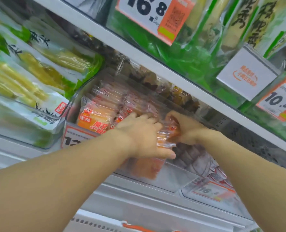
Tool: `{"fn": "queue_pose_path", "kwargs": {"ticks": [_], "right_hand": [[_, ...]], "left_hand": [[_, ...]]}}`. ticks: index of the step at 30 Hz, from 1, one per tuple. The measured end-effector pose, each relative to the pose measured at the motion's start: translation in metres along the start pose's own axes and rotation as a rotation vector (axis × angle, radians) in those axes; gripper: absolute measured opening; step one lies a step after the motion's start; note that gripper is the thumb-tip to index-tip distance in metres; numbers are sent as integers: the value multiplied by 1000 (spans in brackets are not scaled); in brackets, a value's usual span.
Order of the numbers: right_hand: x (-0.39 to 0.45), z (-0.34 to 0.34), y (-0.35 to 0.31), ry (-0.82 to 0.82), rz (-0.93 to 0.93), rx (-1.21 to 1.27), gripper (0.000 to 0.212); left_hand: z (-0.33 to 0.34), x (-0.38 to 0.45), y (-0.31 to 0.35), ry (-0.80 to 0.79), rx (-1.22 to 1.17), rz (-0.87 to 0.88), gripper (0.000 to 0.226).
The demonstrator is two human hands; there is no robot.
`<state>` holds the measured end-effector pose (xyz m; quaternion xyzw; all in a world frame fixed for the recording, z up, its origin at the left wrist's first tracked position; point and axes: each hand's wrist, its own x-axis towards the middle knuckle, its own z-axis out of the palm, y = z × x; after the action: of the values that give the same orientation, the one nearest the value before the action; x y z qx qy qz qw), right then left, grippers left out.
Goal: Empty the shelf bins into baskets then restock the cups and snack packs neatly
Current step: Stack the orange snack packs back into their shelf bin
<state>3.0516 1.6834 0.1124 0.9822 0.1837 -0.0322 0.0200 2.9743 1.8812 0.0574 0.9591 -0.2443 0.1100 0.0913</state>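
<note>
Forearms fill the bottom of the view, both reaching up into the clear bin [82, 104] on the middle shelf.

Snack packs [95, 114]: orange, clear-wrapped, stacked on edge in that bin, printed faces toward the aisle. Long axis of each pack looks to run across the bin, left to right; the row itself runs front to back. Tilt is hard to judge through the blur.

Left hand [144, 136]: fingers mostly straight, laid over the top of the front packs, thumb low against the bin's front wall. Grip is flat and pressing, not a pinch. My read: it's holding the row together so it doesn't fan out.

Right hand [187, 129]: fingers curled round one orange pack [173, 127] at the right end of the row. Likely seating it or pulling it out; can't tell which from one frame.

Step, as a guess: working the packs in this bin, either emptying or squaring up. No basket or cups in view.

Around it:
- bin of yellow-green packs [43, 71] just to the left
- dark packs [194, 158] just right of the orange ones
- price tag [75, 136] on the bin front, partly hidden by the left wrist
- shelf above [155, 64] with green packs [239, 22] and tags reading 16.8 [147, 10] and 10.8 [278, 101]
</note>
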Motion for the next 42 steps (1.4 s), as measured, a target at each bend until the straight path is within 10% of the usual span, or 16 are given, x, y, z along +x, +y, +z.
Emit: {"fn": "queue_pose_path", "kwargs": {"ticks": [9,20,31,38,42], "right_hand": [[10,1,9,85,-9,127,106],[51,8,18,144,68,-86,67],[28,-2,9,143,52,16,88],[-84,19,-14,413,13,-49,52],[-165,58,-41,656,-237,217,14]], "left_hand": [[0,-1,-3,9,-49,-5,101],[-1,-1,1,16,-44,-12,100],[2,2,3,22,-49,-18,99],[-4,-5,7,43,-13,-41,98],[-12,-18,18,362,132,94,73]]}}
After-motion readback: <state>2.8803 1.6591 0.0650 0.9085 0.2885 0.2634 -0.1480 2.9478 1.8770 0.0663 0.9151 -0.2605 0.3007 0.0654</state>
